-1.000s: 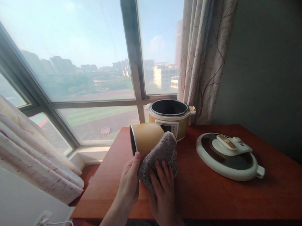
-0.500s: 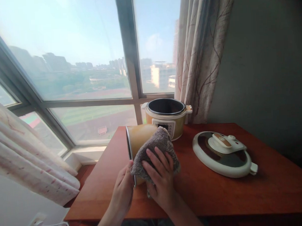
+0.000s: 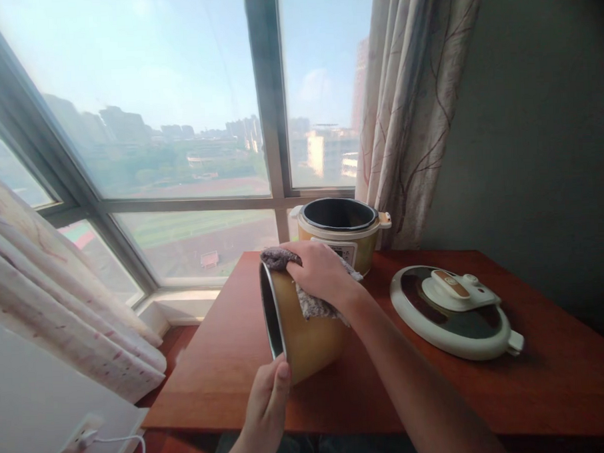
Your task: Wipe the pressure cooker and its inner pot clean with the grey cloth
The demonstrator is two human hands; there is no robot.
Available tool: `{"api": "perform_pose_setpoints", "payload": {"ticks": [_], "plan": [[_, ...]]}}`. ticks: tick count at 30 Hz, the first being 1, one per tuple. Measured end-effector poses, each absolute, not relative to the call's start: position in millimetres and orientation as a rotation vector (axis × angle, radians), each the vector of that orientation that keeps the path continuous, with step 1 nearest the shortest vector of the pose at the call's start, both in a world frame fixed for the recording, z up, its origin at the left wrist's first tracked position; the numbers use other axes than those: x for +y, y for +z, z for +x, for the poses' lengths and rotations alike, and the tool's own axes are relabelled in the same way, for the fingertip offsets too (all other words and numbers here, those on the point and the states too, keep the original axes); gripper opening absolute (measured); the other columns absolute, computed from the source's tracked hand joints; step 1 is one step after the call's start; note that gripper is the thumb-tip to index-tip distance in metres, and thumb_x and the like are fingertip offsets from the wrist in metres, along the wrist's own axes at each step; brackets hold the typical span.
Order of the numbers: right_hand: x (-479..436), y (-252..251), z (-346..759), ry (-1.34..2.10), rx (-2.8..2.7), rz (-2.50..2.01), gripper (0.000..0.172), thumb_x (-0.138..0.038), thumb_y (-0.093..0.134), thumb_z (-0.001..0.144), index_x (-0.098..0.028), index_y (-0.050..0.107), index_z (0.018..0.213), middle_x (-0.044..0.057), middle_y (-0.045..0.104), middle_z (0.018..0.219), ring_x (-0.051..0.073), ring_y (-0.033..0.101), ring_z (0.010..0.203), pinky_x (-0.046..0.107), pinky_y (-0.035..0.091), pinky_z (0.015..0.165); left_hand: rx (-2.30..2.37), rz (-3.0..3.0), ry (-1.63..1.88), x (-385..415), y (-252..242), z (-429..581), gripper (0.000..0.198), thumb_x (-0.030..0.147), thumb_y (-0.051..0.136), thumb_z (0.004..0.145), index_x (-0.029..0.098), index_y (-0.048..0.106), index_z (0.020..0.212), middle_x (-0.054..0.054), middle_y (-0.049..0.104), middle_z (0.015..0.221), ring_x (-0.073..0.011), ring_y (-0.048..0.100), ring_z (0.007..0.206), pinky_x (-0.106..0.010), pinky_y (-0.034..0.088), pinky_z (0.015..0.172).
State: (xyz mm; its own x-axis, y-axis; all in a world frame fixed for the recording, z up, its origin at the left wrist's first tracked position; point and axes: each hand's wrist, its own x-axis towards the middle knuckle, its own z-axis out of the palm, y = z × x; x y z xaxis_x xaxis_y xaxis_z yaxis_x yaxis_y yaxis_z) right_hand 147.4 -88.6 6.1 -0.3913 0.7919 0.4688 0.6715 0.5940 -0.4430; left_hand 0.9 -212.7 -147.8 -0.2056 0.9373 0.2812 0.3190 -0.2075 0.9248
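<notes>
A gold inner pot point(image 3: 312, 349) with a dark inside is tipped on its side above the table, its mouth facing left. My left hand point(image 3: 267, 405) pinches the pot's near rim, thumb on the outer wall. Over the top of the pot lies my right hand point(image 3: 321, 269), pressing a grey fluffy cloth point(image 3: 315, 305) against the outside near the far rim. The cloth bunches out past the thumb and hangs down the pot's side. Right behind stands the pressure cooker point(image 3: 367, 247), lidless, partly hidden by my right hand and the cloth.
The white-rimmed cooker lid point(image 3: 403, 309) lies on the right of the reddish wooden table point(image 3: 203, 378). Windows and a curtain point(image 3: 412, 115) stand behind. A wall socket with a white cable point(image 3: 116, 439) is at lower left.
My right hand has swept the cloth from the pot's near side up over its top. More of the gold wall now shows. My left hand still grips the rim, slightly lower.
</notes>
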Motion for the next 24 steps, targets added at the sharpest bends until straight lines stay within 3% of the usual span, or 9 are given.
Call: {"api": "perform_pose_setpoints", "payload": {"ticks": [6, 9, 13, 18, 24], "plan": [[-72, 10, 152, 0.321, -2.208, -1.181, 0.04, -0.024, 0.052, 0.087, -0.031, 0.069, 0.122, 0.0, 0.074, 0.118, 0.023, 0.066, 0.111, 0.033, 0.047, 0.093, 1.247, 1.849, 1.323, -218, -159, 4, 0.055, 0.058, 0.043, 0.097, 0.018, 0.077, 0.113, -0.013, 0.076, 0.102, -0.0268, 0.068, 0.095, -0.033, 0.055, 0.088], [-63, 5, 157, 0.338, -2.143, -1.207, 0.045, -0.027, 0.052, 0.087, -0.028, 0.065, 0.131, 0.003, 0.07, 0.128, 0.025, 0.063, 0.118, 0.035, 0.045, 0.1, 1.14, 1.978, 1.283, -213, -162, 2, 0.051, 0.053, 0.042, 0.099, 0.019, 0.073, 0.121, -0.013, 0.076, 0.108, -0.0263, 0.069, 0.096, -0.032, 0.055, 0.09], [-59, 2, 162, 0.391, -2.017, -1.274, 0.056, -0.031, 0.058, 0.085, -0.02, 0.056, 0.14, 0.008, 0.066, 0.135, 0.026, 0.06, 0.122, 0.035, 0.043, 0.104, 1.129, 2.052, 1.254, -205, -167, -1, 0.046, 0.048, 0.045, 0.099, 0.019, 0.072, 0.122, -0.013, 0.076, 0.109, -0.0261, 0.07, 0.097, -0.033, 0.055, 0.091], [-66, 0, 168, 0.306, -2.047, -1.34, 0.03, -0.032, 0.054, 0.088, -0.022, 0.072, 0.11, 0.008, 0.074, 0.11, 0.028, 0.067, 0.105, 0.038, 0.048, 0.093, 1.216, 1.903, 1.352, -206, -165, 7, 0.043, 0.049, 0.048, 0.097, 0.021, 0.077, 0.112, -0.012, 0.076, 0.099, -0.0253, 0.068, 0.086, -0.031, 0.055, 0.081], [-75, -19, 171, 0.215, -1.966, -1.122, 0.039, -0.021, 0.054, 0.085, -0.018, 0.068, 0.122, 0.009, 0.069, 0.127, 0.024, 0.061, 0.12, 0.039, 0.042, 0.108, 1.236, 1.668, 1.281, -206, -155, 22, 0.037, 0.046, 0.055, 0.094, 0.019, 0.079, 0.102, -0.01, 0.074, 0.089, -0.025, 0.064, 0.081, -0.03, 0.051, 0.079]]}}
